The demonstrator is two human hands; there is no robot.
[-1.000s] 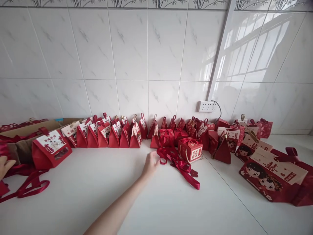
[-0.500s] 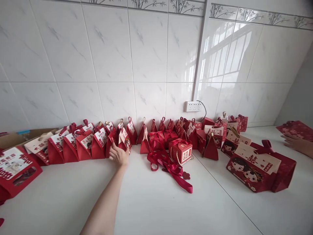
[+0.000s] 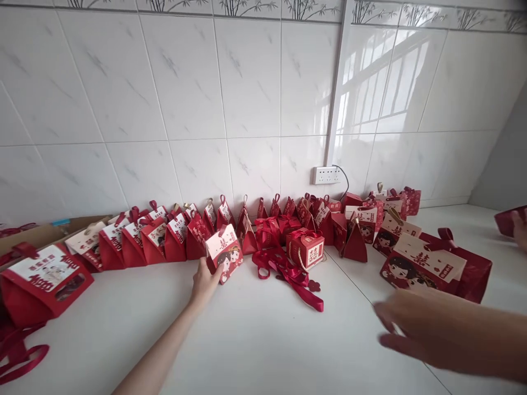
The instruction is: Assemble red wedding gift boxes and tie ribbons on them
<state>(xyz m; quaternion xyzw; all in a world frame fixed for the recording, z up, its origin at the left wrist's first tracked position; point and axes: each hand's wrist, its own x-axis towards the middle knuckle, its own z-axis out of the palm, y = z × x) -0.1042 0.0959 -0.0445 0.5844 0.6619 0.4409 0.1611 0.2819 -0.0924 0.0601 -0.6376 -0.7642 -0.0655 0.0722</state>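
My left hand (image 3: pixel 207 281) is closed around the lower part of a small gift box (image 3: pixel 225 253). That box has a cream top with a double-happiness sign and a cartoon couple on its red front. It is tilted, in front of the row. My right hand (image 3: pixel 405 329) is blurred, its thumb and fingers apart with nothing seen between them. It is in front of a larger red gift box (image 3: pixel 428 266) with the same cartoon print. Right of the held box are red ribbons (image 3: pixel 294 282) and a square red box (image 3: pixel 305 249) with rope handles.
Red gift boxes (image 3: pixel 134 244) stand in a row along the tiled wall. A larger windowed box (image 3: pixel 47 282) and loose ribbon (image 3: pixel 24 356) are at the left. Behind is a power strip (image 3: pixel 327 175). Another person's hand (image 3: pixel 520 226) is by a red bag (image 3: pixel 505 222) at far right.
My left hand has taken the small gift box out of the row, toward me. My right hand has come into view from the right. The other person's hand and bag have moved right.
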